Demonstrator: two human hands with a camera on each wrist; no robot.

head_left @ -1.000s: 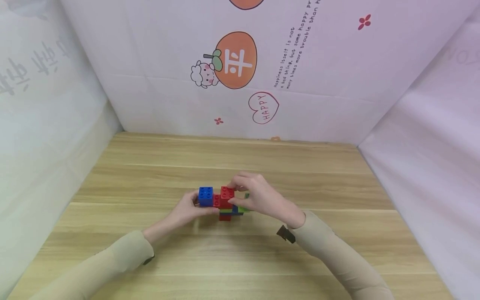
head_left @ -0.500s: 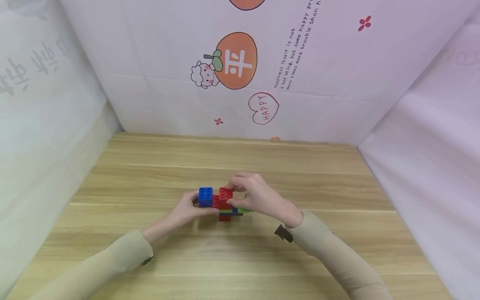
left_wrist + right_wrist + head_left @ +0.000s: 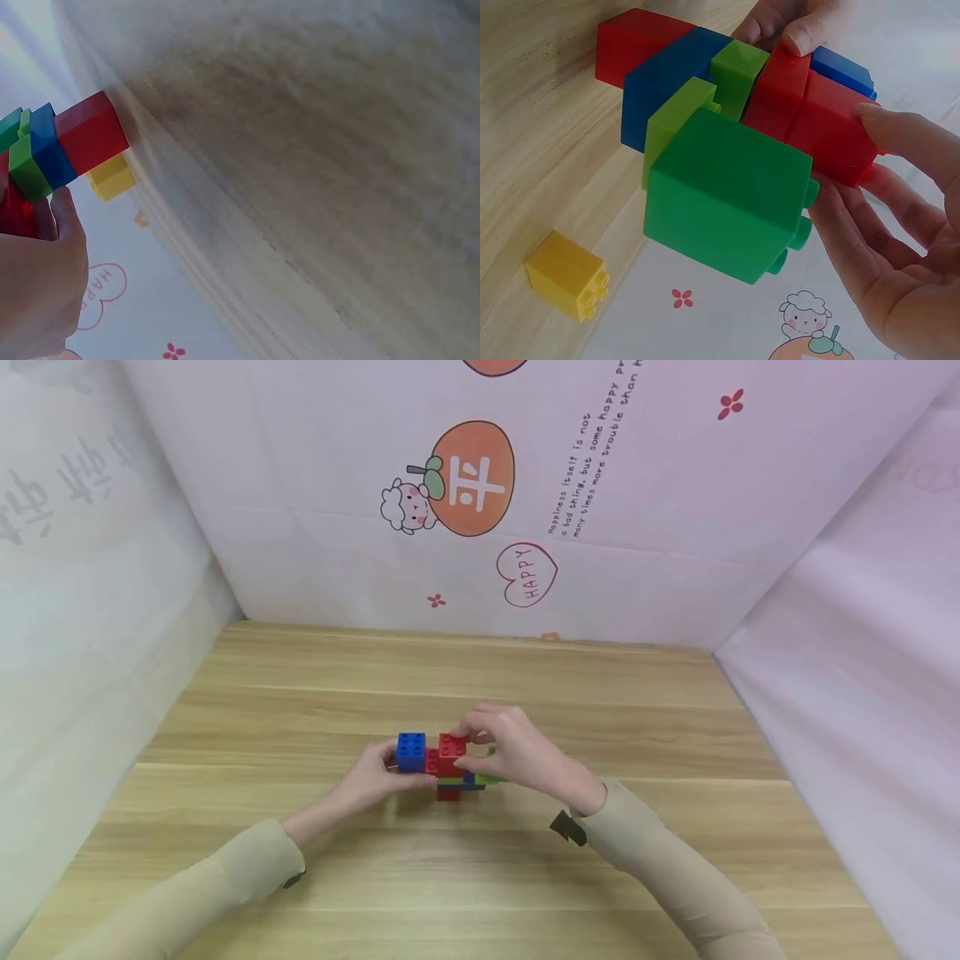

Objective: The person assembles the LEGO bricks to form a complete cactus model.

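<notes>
A stack of toy building bricks stands on the table between my hands. My left hand [image 3: 375, 781] grips its middle red brick [image 3: 778, 97], with a blue brick [image 3: 411, 753] on top at the left end. My right hand [image 3: 521, 760] pinches the top red brick [image 3: 452, 756] between thumb and fingers; this brick sits against the middle red one. Below come a light green brick [image 3: 737, 71], a long blue brick [image 3: 671, 79] and a red brick [image 3: 94, 133] at the base. A larger green brick [image 3: 720, 199] juts out at the right, mostly hidden by my right hand in the head view.
Behind the stack, a yellow brick [image 3: 566, 274] lies on the wooden table [image 3: 600, 877]; in the head view it is hidden. A printed white cloth [image 3: 330, 568] rises along the table's back edge, and white cloth walls [image 3: 862, 693] flank both sides.
The top red brick and my right hand have shifted slightly left over the stack. During the last half second both hands have stayed nearly still.
</notes>
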